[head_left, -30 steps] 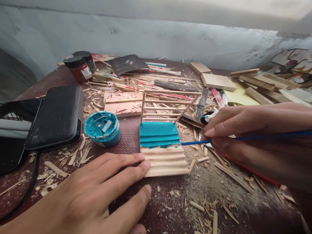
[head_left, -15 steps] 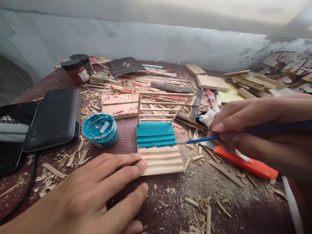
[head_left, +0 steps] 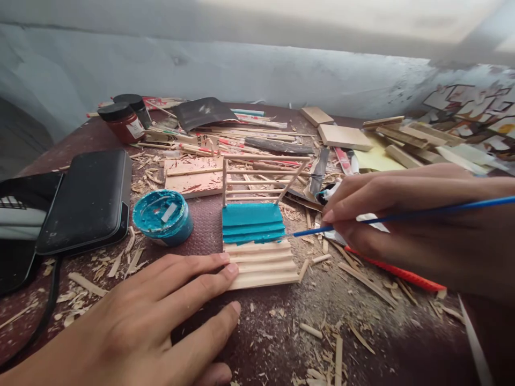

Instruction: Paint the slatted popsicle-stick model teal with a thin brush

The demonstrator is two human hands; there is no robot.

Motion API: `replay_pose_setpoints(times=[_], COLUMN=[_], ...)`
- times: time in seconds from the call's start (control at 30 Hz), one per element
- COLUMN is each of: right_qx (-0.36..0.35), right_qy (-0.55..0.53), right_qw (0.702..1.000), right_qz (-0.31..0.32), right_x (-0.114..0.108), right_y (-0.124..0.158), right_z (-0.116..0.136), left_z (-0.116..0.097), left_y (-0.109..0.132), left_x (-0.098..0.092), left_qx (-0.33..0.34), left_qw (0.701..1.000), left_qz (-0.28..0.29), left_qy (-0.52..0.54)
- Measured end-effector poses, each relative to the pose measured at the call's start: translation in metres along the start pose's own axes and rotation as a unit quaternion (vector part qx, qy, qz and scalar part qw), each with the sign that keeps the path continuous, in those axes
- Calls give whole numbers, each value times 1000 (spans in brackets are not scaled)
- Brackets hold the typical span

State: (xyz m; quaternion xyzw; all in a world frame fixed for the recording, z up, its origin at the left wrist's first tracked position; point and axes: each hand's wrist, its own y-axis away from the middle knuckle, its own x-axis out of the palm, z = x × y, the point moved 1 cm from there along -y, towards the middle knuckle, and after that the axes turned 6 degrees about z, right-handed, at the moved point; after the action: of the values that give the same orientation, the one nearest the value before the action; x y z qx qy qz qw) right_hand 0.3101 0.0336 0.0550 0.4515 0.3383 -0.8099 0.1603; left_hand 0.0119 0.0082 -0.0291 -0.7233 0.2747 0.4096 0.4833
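Observation:
A small wooden model bench [head_left: 261, 268] lies on the table, its slatted seat blue at the back half and bare wood at the front. A railing of thin sticks [head_left: 263, 182] rises from its far end. My left hand [head_left: 161, 316] is spread flat, with two fingertips on the bare wood's left edge. Between the fingers of my right hand [head_left: 374, 214] is a thin blue paintbrush [head_left: 309, 231], its tip at the right edge of the blue paint. Left of the model stands an uncapped jar of blue paint [head_left: 179, 228].
A black box-shaped device [head_left: 86, 198] with a cable sits at left. Behind are a red-brown jar [head_left: 123, 124], dark sandpaper [head_left: 205, 112], thin sticks and wood blocks [head_left: 345, 138]. An orange-handled cutter [head_left: 402, 273] lies under my right hand. Wood shavings litter the table.
My right hand and the paintbrush have shifted slightly left, covering more of the orange cutter. The brush tip stays by the paint's right edge. My left hand keeps its place on the wood.

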Motion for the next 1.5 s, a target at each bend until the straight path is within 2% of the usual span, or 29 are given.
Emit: replay_pose_setpoints(times=[0.13,0.33,0.5,0.63,0.77,0.87,1.17,1.3,1.5], right_qx=[3,7,-10,-24,-4,2,-38,-45,-33], right_qy=[30,6,6,36,0,-41,-76,-77,-30], right_qw=[1000,998,1000,999,998,995,995,995,999], right_qz=[4,-56,-5,-8,-61,-94,-48,-47,-14], right_x=[-8,-8,-2,-7,-12,-8,23,29,31], right_y=[3,2,0,2,5,5,-8,-10,-13], right_z=[-2,0,-2,-7,-4,2,12,15,21], left_z=[0,-1,1,1,2,2,2,1,-4], left_y=[3,7,7,8,6,4,-1,-8,-10], left_x=[2,0,0,1,2,3,-2,-11,-19], left_qx=[2,-4,4,8,12,16,20,25,-3], left_qw=[1000,1000,1000,1000,1000,1000,999,998,998], left_qz=[4,5,13,12,7,2,9,52,66], left_qy=[1,1,-2,-11,-16,-20,-36,-37,-13])
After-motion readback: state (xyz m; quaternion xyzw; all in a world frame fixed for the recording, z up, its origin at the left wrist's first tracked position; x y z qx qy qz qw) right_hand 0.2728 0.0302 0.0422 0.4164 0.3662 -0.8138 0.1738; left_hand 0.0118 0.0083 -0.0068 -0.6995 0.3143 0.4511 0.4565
